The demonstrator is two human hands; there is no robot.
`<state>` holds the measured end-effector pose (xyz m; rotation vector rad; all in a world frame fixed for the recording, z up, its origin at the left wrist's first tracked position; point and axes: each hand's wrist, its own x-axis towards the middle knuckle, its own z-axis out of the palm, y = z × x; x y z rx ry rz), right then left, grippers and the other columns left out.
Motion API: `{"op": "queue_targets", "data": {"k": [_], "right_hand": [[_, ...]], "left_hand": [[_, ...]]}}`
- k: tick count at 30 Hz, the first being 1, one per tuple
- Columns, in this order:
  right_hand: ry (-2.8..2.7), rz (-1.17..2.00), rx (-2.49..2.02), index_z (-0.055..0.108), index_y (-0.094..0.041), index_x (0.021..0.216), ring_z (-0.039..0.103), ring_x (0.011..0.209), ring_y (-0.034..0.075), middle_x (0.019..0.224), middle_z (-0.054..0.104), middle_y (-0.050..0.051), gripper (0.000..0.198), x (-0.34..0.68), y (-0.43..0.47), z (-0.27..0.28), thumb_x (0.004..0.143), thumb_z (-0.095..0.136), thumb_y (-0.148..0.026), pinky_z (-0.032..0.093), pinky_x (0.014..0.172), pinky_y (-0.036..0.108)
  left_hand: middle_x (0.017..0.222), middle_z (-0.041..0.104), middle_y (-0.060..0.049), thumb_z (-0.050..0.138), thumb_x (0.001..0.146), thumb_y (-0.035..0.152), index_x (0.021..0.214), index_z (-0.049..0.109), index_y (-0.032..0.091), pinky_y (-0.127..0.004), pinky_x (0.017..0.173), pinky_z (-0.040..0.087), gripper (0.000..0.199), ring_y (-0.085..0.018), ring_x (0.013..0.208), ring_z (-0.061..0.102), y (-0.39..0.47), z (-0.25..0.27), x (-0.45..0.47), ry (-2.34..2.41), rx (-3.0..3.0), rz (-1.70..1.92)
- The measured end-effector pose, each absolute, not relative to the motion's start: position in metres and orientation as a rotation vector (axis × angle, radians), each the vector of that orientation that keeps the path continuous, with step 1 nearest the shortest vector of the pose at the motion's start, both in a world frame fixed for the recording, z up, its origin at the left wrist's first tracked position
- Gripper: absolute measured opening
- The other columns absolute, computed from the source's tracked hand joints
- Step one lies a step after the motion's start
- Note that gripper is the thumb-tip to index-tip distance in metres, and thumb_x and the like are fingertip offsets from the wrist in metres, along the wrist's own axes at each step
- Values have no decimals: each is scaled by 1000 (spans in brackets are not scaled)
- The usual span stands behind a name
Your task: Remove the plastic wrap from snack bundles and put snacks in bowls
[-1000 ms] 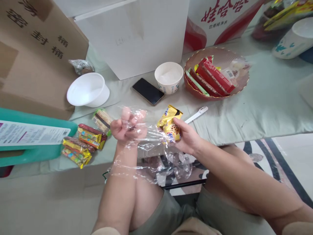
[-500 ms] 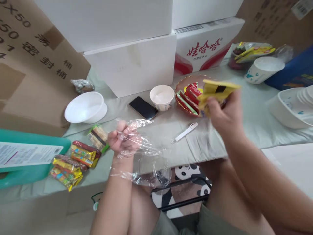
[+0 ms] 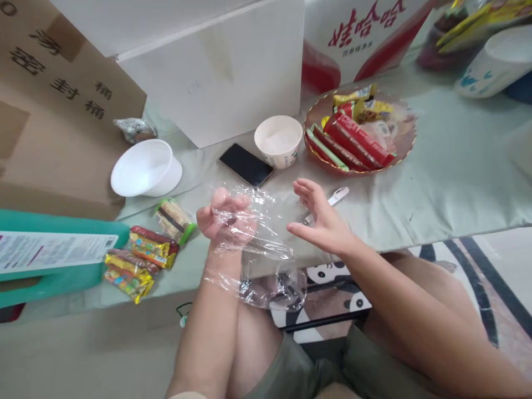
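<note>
My left hand [image 3: 228, 219] has its fingers curled on a clear plastic bag [image 3: 270, 246], which spreads to the right and hangs down over the table edge. My right hand [image 3: 318, 216] faces it, empty, thumb and fingers apart. Partly behind that hand lies a white utility knife [image 3: 338, 195]. Beyond it, a gold-rimmed plate [image 3: 409, 149] holds red, green and yellow snack packets. To the left of my left hand are a green-edged snack pack [image 3: 173, 221] and several snack bars [image 3: 128, 274] in yellow wrappers.
A phone [image 3: 246, 164] lies beside a paper bowl [image 3: 278, 141]; a white plastic bowl [image 3: 143, 169] is farther left. A green jug [image 3: 58, 255] stands at the left edge, and boxes [image 3: 233, 77] line the back. At right is a paper cup [image 3: 490, 69].
My right hand has let go of the yellow packet and moved left and down from the plate toward the bag. Yellow packets show in the plate. My left hand still holds the bag.
</note>
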<state>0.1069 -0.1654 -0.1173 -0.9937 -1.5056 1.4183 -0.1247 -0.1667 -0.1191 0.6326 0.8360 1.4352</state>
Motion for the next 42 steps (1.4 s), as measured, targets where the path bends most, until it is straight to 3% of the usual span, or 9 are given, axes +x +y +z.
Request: {"op": "queue_targets", "data": {"k": [2, 5, 7, 13, 20, 24, 31, 36, 42], "right_hand": [[-1485, 1532, -915, 46, -29, 139, 42, 149, 29, 157, 47, 11, 79, 99, -165, -120, 71, 85, -33, 30, 125, 50], [-1493, 1556, -949, 62, -26, 108, 63, 122, 26, 119, 70, 7, 33, 95, -161, -117, 80, 77, -34, 44, 110, 46], [-1463, 1503, -1055, 61, -24, 86, 68, 96, 22, 92, 69, 4, 14, 97, -158, -114, 85, 69, -35, 51, 92, 41], [-1098, 1118, -1114, 56, -27, 80, 53, 58, 12, 65, 53, -5, 17, 126, -139, -103, 78, 73, -30, 46, 60, 29], [-829, 1577, -1112, 64, -29, 102, 71, 97, 21, 105, 72, 2, 43, 131, -141, -106, 67, 84, -46, 58, 82, 37], [-1202, 1620, -1268, 67, -22, 86, 71, 102, 22, 103, 74, 7, 30, 128, -152, -114, 70, 86, -40, 56, 90, 40], [-921, 1271, -1009, 58, -28, 88, 63, 62, 12, 77, 67, -4, 22, 143, -141, -106, 84, 75, -41, 55, 63, 28], [-988, 1439, -945, 64, -31, 103, 73, 95, 19, 108, 74, 2, 39, 147, -137, -102, 74, 81, -51, 59, 79, 35], [-1471, 1152, -1326, 69, -22, 87, 65, 56, 13, 71, 71, 0, 15, 140, -148, -111, 84, 72, -37, 55, 62, 31]], "left_hand": [[79, 70, -1, 64, 70, 75, 72, 42, 23, -22, 31, 0, 57, 1, 35, 6, -172, -121, -127, 901, 618, 1441], [85, 75, -2, 63, 73, 72, 71, 44, 23, -23, 31, 4, 52, 0, 34, 10, -180, -119, -136, 884, 621, 1441], [90, 77, -3, 64, 76, 64, 71, 47, 23, -22, 32, 7, 45, 0, 34, 12, -183, -113, -143, 820, 654, 1412], [74, 71, 2, 74, 74, 29, 69, 52, 20, -20, 33, 7, 24, 1, 32, 20, -167, -93, -146, 977, 709, 1411], [87, 75, 3, 80, 77, 32, 77, 55, 21, -19, 33, 9, 27, 2, 35, 24, -158, -95, -131, 1156, 702, 1490], [94, 76, 2, 80, 79, 38, 80, 54, 23, -21, 33, 8, 30, 1, 36, 25, -159, -95, -133, 1158, 684, 1514], [85, 73, 7, 82, 81, 37, 81, 58, 24, -22, 33, 10, 28, 1, 36, 29, -158, -99, -131, 1232, 778, 1562], [78, 71, 6, 81, 83, 45, 81, 56, 24, -22, 34, 10, 32, 1, 35, 30, -156, -103, -127, 1242, 810, 1602], [72, 73, 2, 88, 66, 60, 101, 61, 25, -17, 40, 32, 56, -5, 42, 51, -154, -104, -133, 1182, 794, 1490]]}}
